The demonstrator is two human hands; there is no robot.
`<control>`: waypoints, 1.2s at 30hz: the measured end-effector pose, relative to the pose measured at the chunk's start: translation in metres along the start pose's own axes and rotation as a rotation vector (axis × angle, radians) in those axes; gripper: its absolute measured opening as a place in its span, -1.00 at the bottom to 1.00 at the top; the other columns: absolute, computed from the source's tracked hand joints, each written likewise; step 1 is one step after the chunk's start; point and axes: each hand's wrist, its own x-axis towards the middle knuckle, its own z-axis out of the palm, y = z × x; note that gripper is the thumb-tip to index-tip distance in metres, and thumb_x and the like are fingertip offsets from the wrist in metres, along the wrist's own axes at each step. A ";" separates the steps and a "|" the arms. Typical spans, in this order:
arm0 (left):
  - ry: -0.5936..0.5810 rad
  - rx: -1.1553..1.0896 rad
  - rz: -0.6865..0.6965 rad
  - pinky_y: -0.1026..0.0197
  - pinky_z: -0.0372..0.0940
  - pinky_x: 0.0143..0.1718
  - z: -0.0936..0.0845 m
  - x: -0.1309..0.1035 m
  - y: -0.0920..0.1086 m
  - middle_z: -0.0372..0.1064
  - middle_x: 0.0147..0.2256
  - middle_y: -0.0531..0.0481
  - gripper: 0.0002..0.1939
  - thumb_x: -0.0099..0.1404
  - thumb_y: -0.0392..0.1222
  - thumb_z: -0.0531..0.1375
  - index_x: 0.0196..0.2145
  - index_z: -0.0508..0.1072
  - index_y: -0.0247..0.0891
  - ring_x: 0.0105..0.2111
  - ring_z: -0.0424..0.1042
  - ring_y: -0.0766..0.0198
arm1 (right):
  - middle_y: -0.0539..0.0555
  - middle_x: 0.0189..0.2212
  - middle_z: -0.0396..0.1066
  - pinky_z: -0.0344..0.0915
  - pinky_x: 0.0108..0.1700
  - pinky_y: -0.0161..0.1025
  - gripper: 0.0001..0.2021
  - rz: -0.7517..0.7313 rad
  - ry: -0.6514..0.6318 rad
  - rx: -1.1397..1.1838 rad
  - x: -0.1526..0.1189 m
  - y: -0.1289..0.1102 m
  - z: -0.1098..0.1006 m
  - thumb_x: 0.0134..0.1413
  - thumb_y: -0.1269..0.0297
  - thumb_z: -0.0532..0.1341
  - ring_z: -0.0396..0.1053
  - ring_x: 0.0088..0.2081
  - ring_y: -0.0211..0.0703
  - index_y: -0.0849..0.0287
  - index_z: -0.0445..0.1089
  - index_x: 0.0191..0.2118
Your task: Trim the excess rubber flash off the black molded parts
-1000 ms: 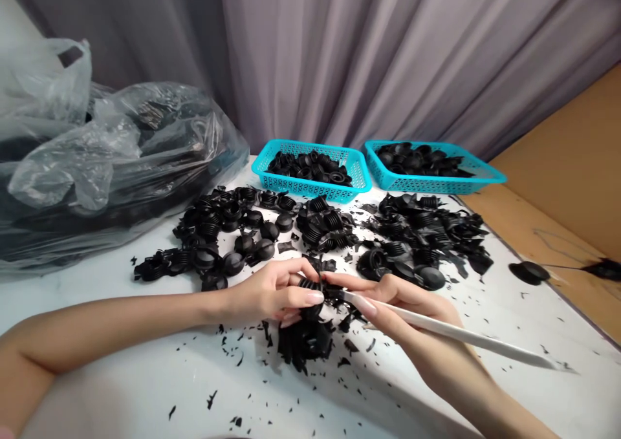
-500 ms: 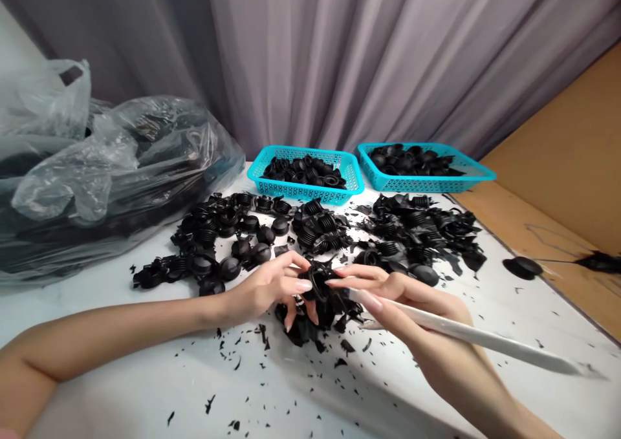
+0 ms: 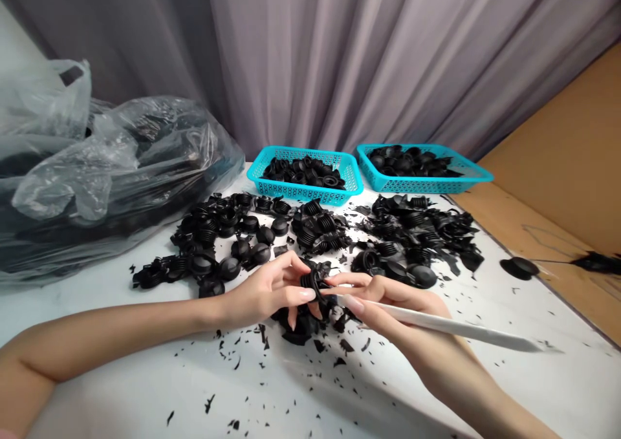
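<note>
My left hand (image 3: 272,288) pinches a black ribbed rubber plug (image 3: 311,282) between thumb and fingers, just above the tabletop. From the right, the fingertips of my right hand (image 3: 383,297) touch the plug's rim. Lying across that hand is a long, pale, tapered tool (image 3: 451,324), gripped by thumb and fingers. Its far end points right; the end by the plug is partly hidden, and its exact kind is unclear. Below both hands lies a small heap of black rubber pieces (image 3: 297,330).
Loose black plugs (image 3: 201,232) lie left, more with torn scraps (image 3: 422,232) right. Behind stand two turquoise baskets (image 3: 305,192) (image 3: 431,185) holding black pieces. A clear plastic bag (image 3: 121,200) bulges at left. One plug (image 3: 519,268) lies near the right edge. Black shreds dot the white table (image 3: 160,374).
My right hand has shifted slightly left and in toward the plug, carrying the pale tool along. The plug has turned a little, showing its ribs more clearly. My left hand barely moved.
</note>
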 end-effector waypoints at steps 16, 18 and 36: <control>0.030 -0.034 0.018 0.33 0.33 -0.55 0.003 0.002 -0.004 0.40 -0.39 -0.02 -0.76 0.24 -0.09 0.15 -0.32 0.14 -0.24 -0.37 0.43 0.27 | 0.13 -0.08 0.47 0.40 -0.33 -0.27 -0.78 -0.181 -0.013 -0.265 0.005 0.010 -0.003 0.06 0.08 0.22 0.48 -0.22 -0.08 0.10 0.52 -0.35; 0.033 -0.026 0.026 0.32 0.34 -0.54 0.004 0.001 -0.004 0.39 -0.39 -0.01 -0.76 0.24 -0.09 0.16 -0.33 0.14 -0.24 -0.37 0.43 0.28 | 0.12 -0.09 0.47 0.41 -0.32 -0.26 -0.78 -0.254 -0.005 -0.326 0.006 0.013 -0.003 0.10 0.11 0.20 0.49 -0.28 -0.12 0.08 0.53 -0.29; 0.005 -0.025 -0.075 0.29 0.34 -0.63 0.005 0.002 0.000 0.35 -0.44 0.01 -0.75 0.11 -0.17 0.17 -0.35 0.12 -0.23 -0.47 0.44 0.24 | 0.11 -0.22 0.53 0.30 -0.13 -0.07 -0.81 -0.849 0.282 -0.905 0.000 0.022 0.008 0.17 0.46 0.10 0.44 -0.15 -0.04 0.08 0.36 -0.40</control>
